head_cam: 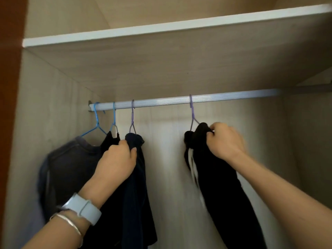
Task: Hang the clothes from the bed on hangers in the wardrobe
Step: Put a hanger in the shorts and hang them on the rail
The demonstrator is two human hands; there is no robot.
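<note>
Black garment (218,178) right hand (225,141), navy garment (139,180) left hand (116,162)

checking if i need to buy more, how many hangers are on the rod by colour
blue hangers: 2
purple hangers: 2
total: 4
</note>
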